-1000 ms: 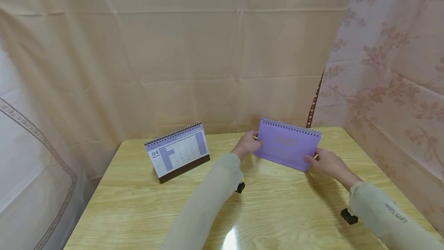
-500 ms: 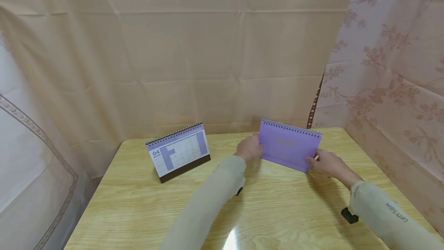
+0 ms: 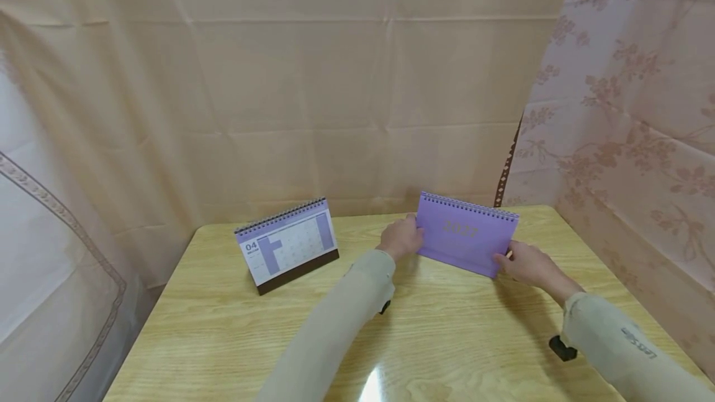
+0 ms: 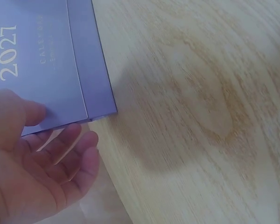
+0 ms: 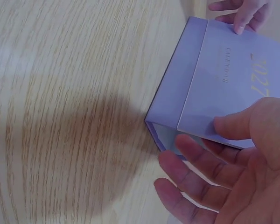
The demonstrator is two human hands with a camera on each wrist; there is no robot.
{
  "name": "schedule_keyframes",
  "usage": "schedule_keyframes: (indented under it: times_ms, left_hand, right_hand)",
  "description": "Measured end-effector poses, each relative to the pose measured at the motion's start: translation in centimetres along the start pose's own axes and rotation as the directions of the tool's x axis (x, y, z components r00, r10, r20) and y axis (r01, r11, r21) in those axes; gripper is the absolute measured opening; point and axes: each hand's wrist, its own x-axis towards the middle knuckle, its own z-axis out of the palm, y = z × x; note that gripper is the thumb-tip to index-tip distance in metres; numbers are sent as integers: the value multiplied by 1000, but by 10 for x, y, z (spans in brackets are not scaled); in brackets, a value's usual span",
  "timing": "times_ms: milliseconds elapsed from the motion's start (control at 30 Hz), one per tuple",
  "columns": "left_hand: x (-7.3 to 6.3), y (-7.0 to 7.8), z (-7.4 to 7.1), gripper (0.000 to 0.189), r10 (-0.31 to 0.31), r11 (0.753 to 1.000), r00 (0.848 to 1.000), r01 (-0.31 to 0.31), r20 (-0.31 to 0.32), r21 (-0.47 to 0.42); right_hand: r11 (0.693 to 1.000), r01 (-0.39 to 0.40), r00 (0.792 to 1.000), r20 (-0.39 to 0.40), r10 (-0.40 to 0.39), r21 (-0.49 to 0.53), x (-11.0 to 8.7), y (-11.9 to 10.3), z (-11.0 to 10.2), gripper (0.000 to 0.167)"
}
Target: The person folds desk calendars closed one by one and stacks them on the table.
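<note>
A purple desk calendar [image 3: 463,234] with a gold 2027 on its cover stands tilted at the back right of the table. My left hand [image 3: 401,237] holds its left side; the left wrist view shows the thumb [image 4: 35,113] on the cover and the fingers curling behind the edge. On the opposite side, my right hand [image 3: 530,262] pinches the lower right edge, thumb [image 5: 231,126] on the front. Under the cover, the right wrist view shows the calendar's open triangular end. A second desk calendar [image 3: 293,244], showing page 04, stands at the left, untouched.
Both calendars are on a light wood-grain table [image 3: 447,334]. A beige curtain [image 3: 290,92] hangs right behind its back edge, and a flowered pink curtain [image 3: 631,116] runs along the right. White cloth [image 3: 50,253] hangs at the left.
My left hand has shifted slightly right and closer in against the calendar's left edge; its thumb shows less in the head view. The right hand and both calendars have barely moved.
</note>
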Motion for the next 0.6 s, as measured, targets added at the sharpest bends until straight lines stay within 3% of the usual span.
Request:
schedule_keyframes:
  times_ms: [333, 600]
  left_hand:
    - [-1, -2, -5, 39, 67, 998, 996, -67, -65, -4]
    - [-5, -3, -16, 34, 93, 995, 993, -94, -79, -16]
  right_hand:
    - [997, 75, 995, -64, -76, -24, -1, 0, -10, 29]
    - [994, 102, 989, -105, -105, -34, -2, -4, -14, 27]
